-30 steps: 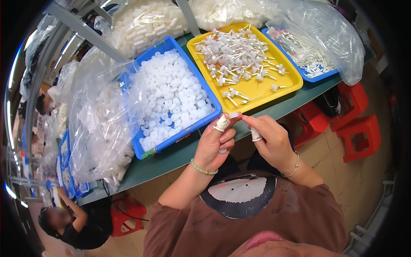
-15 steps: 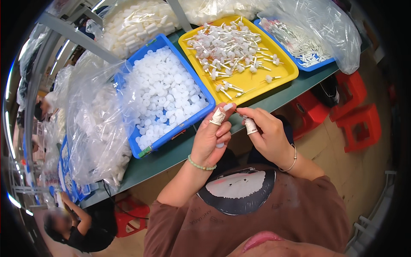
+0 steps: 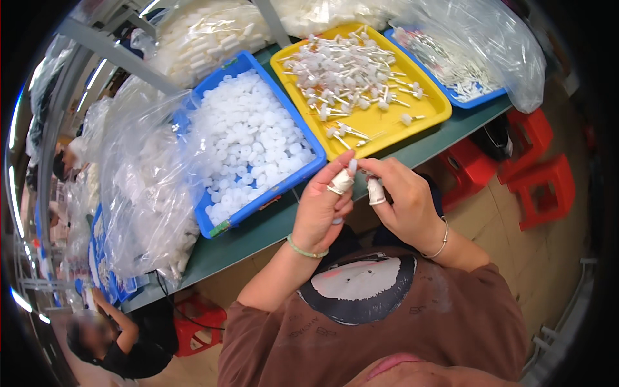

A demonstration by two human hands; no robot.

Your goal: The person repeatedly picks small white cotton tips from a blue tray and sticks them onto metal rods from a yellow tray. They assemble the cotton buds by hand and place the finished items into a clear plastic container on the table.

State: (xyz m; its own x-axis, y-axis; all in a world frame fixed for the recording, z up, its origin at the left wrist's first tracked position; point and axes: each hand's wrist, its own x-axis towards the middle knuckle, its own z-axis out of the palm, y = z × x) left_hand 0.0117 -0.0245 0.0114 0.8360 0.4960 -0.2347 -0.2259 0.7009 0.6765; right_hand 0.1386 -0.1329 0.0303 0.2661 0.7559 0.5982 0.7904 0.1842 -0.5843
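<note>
This side of the yellow plastic tray, the left hand pinches a small whitish plastic piece. The right hand bunches its fingers alongside, contents unclear; I'd keep that pinch steady.

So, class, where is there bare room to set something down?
Inside the yellow tray, between near rim and stemmed heap, among a few strays; also the green table between tray and edge. Crowded: tray's far half, left blue tray.

**Bright middle, dark bent rim**

My feed is bright centrally; tube lights glow and bend along the far left. Glare streaks the clear plastic bag. The small white piece looks soft, and black swallows the corners.
</note>
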